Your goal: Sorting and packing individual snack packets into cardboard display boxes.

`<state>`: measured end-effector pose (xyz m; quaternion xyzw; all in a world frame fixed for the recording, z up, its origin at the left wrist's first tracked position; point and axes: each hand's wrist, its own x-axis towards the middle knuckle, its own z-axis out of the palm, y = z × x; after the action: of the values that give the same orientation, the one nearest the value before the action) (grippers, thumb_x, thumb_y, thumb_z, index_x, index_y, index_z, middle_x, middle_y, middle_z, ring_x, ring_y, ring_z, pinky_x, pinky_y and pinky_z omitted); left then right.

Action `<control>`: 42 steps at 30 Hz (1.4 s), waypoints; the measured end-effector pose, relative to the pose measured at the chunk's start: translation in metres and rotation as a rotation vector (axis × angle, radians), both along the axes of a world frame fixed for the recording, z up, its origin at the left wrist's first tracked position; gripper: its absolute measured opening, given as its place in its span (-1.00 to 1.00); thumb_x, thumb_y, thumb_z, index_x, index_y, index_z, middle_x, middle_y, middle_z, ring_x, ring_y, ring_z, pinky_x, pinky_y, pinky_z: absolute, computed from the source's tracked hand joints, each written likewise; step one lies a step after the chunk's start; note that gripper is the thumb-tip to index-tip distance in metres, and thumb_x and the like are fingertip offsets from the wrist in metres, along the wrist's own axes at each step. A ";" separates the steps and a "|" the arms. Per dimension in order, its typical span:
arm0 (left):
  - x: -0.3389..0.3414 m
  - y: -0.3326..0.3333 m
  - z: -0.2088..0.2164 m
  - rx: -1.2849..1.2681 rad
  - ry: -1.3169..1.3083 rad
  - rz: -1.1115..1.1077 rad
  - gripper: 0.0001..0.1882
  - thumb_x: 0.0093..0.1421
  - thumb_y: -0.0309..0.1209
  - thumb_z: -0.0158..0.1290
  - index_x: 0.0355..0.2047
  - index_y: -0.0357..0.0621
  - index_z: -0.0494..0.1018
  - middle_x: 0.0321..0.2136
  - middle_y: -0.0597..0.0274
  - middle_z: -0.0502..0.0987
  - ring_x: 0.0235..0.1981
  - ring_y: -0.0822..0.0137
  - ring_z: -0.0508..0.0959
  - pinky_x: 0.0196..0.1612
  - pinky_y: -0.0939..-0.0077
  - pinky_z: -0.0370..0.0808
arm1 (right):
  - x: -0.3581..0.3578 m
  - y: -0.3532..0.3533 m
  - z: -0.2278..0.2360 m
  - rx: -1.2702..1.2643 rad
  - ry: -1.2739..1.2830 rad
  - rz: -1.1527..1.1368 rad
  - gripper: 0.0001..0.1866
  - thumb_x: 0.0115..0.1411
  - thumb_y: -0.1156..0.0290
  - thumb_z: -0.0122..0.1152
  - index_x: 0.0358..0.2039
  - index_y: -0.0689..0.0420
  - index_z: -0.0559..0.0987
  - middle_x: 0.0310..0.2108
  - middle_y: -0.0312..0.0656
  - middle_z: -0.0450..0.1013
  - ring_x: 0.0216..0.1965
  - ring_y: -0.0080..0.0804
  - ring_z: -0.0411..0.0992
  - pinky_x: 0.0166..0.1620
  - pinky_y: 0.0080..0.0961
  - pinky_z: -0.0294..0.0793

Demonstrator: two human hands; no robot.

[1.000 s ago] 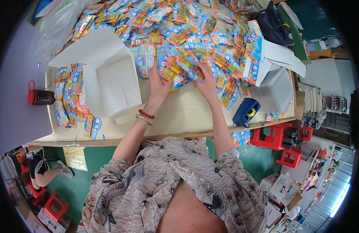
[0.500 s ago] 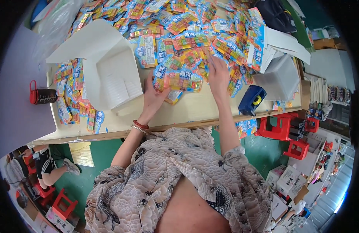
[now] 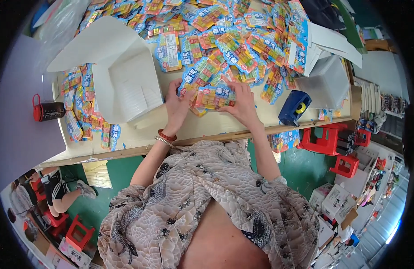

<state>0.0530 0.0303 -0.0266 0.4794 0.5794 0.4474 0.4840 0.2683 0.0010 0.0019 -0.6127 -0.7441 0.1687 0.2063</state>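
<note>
Between my hands is a flat colourful packet, blue and orange with rows of small coloured pieces. My left hand closes on its left end, thumb over the face. My right hand grips the right end, thumb along the lower edge and fingers behind. Just beyond it lies a similar packet, close to my left fingertips. Many more such packets overlap in a pile past my hands. An open white carton stands left of my left hand, white inside.
Loose packets lie left of the carton, near a dark bottle with a red loop. A blue tape dispenser and a clear plastic bin sit to the right. Red stools stand on the green floor. Another person's leg shows at lower left.
My right hand has come back from the pile, toward me and slightly left, onto the right end of the packet. My left hand has stayed almost in place.
</note>
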 end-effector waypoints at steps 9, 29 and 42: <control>-0.020 -0.023 0.028 0.000 0.051 -0.282 -0.67 0.07 -0.48 0.18 -0.15 -0.21 0.39 -0.24 0.14 0.47 -0.26 0.41 0.48 -0.28 0.55 0.47 | 0.030 -0.025 0.005 -0.371 0.603 -0.065 -0.66 -0.05 0.48 0.34 -0.24 0.25 0.46 -0.36 -0.23 0.39 -0.29 -0.49 0.38 -0.25 -0.52 0.37; -0.063 -0.055 0.022 0.113 0.340 -0.685 -0.49 0.02 -0.54 0.25 -0.01 -0.31 0.34 -0.21 0.13 0.46 -0.19 0.37 0.50 -0.12 0.50 0.49 | -0.024 0.029 0.020 -0.134 -0.232 0.478 -0.33 -0.15 0.50 0.36 0.05 0.12 0.36 -0.05 -0.08 0.31 -0.08 -0.15 0.36 -0.12 -0.33 0.44; -0.045 -0.046 0.008 -0.270 -0.780 -0.337 -0.40 0.03 -0.53 0.26 0.07 -0.22 0.26 -0.04 0.20 0.47 0.00 0.37 0.46 0.05 0.45 0.45 | -0.040 -0.029 -0.001 -0.199 0.816 0.021 -0.70 0.07 0.71 -0.01 -0.20 0.20 0.57 -0.26 -0.08 0.50 -0.21 -0.20 0.46 -0.13 -0.41 0.45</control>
<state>0.0082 -0.0158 -0.0189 0.2949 0.3204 0.4299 0.7909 0.2283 -0.0282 0.0012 -0.5049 -0.5875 0.4706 0.4223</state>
